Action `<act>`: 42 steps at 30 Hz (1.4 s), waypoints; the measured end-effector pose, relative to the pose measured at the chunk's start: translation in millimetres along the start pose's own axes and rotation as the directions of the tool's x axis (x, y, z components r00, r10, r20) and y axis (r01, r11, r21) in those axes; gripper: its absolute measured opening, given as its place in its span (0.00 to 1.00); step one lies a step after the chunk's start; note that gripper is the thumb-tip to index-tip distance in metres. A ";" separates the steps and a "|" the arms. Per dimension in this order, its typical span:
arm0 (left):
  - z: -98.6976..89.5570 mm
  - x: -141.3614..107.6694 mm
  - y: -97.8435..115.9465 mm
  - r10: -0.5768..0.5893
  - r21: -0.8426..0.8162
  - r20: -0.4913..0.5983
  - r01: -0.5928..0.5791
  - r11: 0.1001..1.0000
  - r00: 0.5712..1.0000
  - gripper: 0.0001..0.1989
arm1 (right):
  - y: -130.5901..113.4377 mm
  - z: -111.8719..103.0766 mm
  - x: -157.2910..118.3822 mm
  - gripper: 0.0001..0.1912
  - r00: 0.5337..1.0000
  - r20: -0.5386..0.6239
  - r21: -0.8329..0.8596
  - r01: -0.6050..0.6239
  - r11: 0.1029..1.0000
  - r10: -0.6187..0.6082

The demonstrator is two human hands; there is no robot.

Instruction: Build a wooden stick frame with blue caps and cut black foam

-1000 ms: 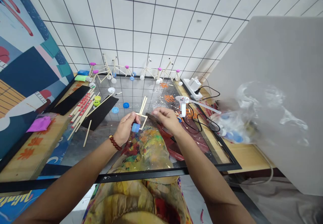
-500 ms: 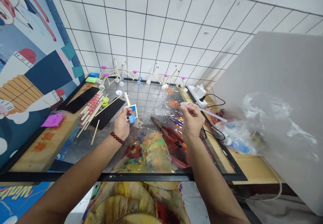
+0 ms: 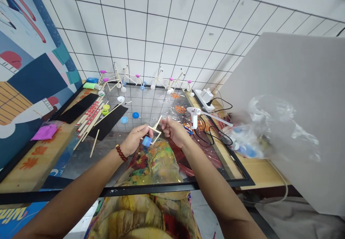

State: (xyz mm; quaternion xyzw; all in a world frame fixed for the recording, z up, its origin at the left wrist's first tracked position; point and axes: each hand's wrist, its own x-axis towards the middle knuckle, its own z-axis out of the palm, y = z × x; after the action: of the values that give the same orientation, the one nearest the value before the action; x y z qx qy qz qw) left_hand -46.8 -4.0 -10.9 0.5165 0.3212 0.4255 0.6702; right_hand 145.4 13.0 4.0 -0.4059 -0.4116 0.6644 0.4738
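Observation:
A small frame of pale wooden sticks (image 3: pixel 154 128), with a light-blue piece (image 3: pixel 147 141) at its lower left, is pinched between the thumb and fingers of my left hand (image 3: pixel 136 138). My right hand (image 3: pixel 174 131) is at the frame's right side, its fingers curled around the end of a stick; the exact contact is partly hidden. To the right of it a white glue gun (image 3: pixel 194 116) stands on the table, a long clear glue stick (image 3: pixel 218 118) poking out of its back. Beyond my left hand lie a dark-blue cap (image 3: pixel 135 115) and a light-blue cap (image 3: pixel 124 119).
Several stick models (image 3: pixel 118 79) with pink tops and round feet line the back edge. At left are loose wooden sticks (image 3: pixel 87 122), black sheets (image 3: pixel 107 124), a yellow-green tub (image 3: pixel 105 110) and purple clay (image 3: pixel 44 132). Cables (image 3: pixel 212 138) and a power strip (image 3: pixel 202 100) lie at right.
My right hand has let go of the glue gun, which now stands on the table, and moved left to the stick frame. My left hand has turned the frame and shifted right. The view has shifted slightly.

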 end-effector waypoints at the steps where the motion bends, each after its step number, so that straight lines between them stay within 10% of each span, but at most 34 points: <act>1: -0.7 0.0 -0.8 -0.005 0.047 0.012 0.005 0.999 1.000 0.21 | -1.8 -0.3 -0.3 0.25 0.996 -0.005 0.019 -0.089 0.996 0.089; 8: -3.1 -0.5 -1.3 0.068 0.325 0.131 -0.107 0.940 0.989 0.22 | -12.6 -4.5 -4.6 0.23 0.934 0.007 -0.038 -0.356 0.934 0.357; 24: 3.6 -2.2 13.2 0.247 0.562 0.446 -0.484 0.670 0.860 0.21 | -9.6 2.5 -3.9 0.09 0.964 -0.029 0.074 -0.263 0.962 0.265; 32: 1.2 -2.6 10.1 0.292 0.658 0.403 -0.496 0.566 0.867 0.21 | -11.7 -6.4 -8.9 0.05 0.983 -0.179 -0.327 -0.090 0.941 0.032; 42: -1.3 -3.5 10.3 0.319 0.617 0.292 -0.433 0.658 0.902 0.20 | -9.9 0.4 -10.7 0.06 0.933 0.002 -0.123 -0.356 0.926 0.359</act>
State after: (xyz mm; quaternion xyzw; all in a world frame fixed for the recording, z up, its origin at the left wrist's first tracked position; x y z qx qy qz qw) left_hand -51.9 -5.5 -1.3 0.8087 0.2835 0.3687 0.3602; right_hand 150.3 4.7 15.0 -0.4937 -0.3760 0.7184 0.3143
